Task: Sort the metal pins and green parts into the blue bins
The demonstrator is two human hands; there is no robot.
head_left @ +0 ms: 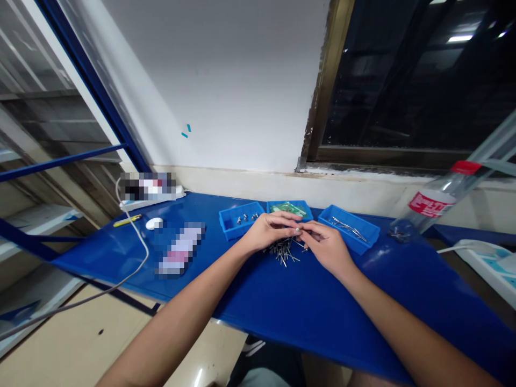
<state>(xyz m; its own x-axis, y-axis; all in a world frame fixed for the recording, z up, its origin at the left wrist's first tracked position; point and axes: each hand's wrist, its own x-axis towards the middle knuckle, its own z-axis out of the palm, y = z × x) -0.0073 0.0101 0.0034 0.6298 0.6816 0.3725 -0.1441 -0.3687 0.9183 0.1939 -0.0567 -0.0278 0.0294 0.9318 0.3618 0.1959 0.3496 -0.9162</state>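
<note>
My left hand (271, 230) and my right hand (322, 241) meet fingertip to fingertip above the blue table (258, 290). Between them is a small whitish piece (298, 230), too small to make out, pinched by the fingers of both. Just below lies a loose pile of thin metal pins (284, 252). Behind the hands stand three blue trays: the left tray (229, 234) holds several small metal parts, the middle tray (269, 205) has green and clear pieces, and the right tray (368, 242) contains a few long thin metal rods.
A clear plastic bottle (433, 200) with a red cap stands at the right, near a white power strip (489, 258). At the left are a yellow cutter (127, 220), a white mouse-like object (154, 223), a blurred-out item and a grey cable (141, 242).
</note>
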